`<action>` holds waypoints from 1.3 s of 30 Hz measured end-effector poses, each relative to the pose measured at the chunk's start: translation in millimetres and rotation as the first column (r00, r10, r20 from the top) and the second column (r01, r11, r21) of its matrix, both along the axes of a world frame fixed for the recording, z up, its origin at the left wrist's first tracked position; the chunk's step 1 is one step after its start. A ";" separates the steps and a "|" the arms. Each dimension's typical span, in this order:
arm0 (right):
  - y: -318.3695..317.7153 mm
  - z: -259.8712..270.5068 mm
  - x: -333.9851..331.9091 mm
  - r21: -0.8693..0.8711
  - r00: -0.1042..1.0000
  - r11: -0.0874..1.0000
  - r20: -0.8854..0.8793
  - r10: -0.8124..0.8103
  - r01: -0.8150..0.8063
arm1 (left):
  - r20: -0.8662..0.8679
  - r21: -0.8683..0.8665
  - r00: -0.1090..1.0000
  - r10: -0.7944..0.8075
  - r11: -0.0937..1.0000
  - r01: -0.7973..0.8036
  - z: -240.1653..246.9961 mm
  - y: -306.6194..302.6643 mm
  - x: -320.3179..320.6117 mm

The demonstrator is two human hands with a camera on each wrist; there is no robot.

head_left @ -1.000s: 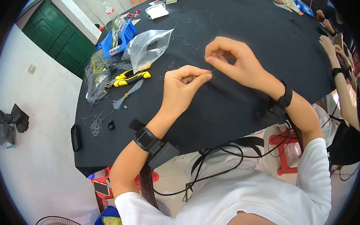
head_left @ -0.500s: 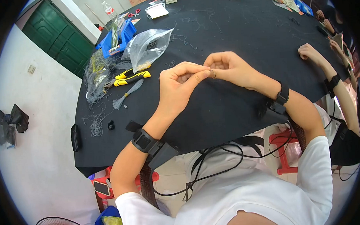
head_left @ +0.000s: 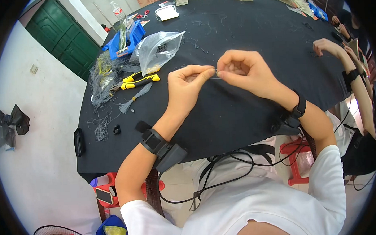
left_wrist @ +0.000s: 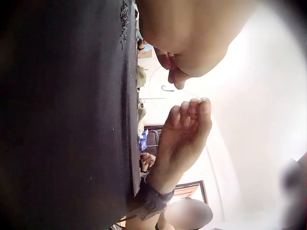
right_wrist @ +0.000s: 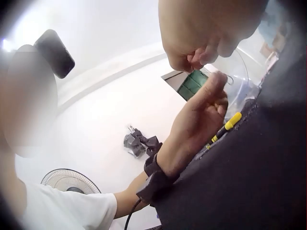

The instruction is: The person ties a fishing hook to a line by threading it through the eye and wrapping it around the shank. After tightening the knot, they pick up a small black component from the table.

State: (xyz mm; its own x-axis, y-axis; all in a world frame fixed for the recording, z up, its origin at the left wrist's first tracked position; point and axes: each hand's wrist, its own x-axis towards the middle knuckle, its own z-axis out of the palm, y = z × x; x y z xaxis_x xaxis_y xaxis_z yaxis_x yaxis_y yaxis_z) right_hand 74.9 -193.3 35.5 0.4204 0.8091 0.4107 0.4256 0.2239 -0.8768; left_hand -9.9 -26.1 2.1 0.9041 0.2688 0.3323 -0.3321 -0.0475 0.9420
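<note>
Over the black tablecloth [head_left: 221, 112], the left hand [head_left: 183, 86] pinches a thin line between thumb and forefinger. Close on its right, the right hand [head_left: 251, 72] pinches the line too, with the other fingers curled. A narrow gap parts the fingertips. In the left wrist view a small dark hook [left_wrist: 167, 88] shows beside the left fingertips, and the line runs to the right hand [left_wrist: 184, 134]. The right wrist view shows the hook's bend [right_wrist: 231, 80] by the left hand [right_wrist: 196, 115]; which fingers bear the hook, I cannot tell.
Left of the hands lie yellow-black pliers [head_left: 140, 81], a clear plastic bag [head_left: 158, 51], a blue bin [head_left: 126, 40], a tied bundle of strands [head_left: 136, 98] and tangled line [head_left: 100, 77]. Another person's hand [head_left: 327, 46] is at the right edge.
The hands came together, then parted slightly, with the line now stretched between the fingertips. The neighbour's near hand rose from its earlier place at the right. The head view shifted a little.
</note>
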 end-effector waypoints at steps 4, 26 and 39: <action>-3.0 7.5 8.2 0.037 0.974 0.996 0.209 -0.091 0.085 | -0.083 0.111 0.992 -0.091 0.989 0.100 1.0 -6.9 -2.8; 10.3 -28.9 14.1 -0.228 0.852 0.948 -0.518 0.076 -0.224 | 0.065 0.025 0.998 0.006 1.000 -0.008 11.3 0.8 -5.8; -1.8 9.7 -4.9 -0.026 0.987 0.998 -0.152 0.051 -0.055 | 0.043 0.159 0.997 -0.056 0.986 0.048 11.6 0.4 -5.4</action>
State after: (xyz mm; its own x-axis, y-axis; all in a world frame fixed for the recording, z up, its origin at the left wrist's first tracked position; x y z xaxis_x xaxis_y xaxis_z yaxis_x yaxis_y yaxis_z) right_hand 69.9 -195.0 45.2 0.4320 0.8427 0.3212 0.2763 0.2153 -0.9366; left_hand -15.2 -25.7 13.6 0.8976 0.1624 0.4098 -0.3823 -0.1759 0.9071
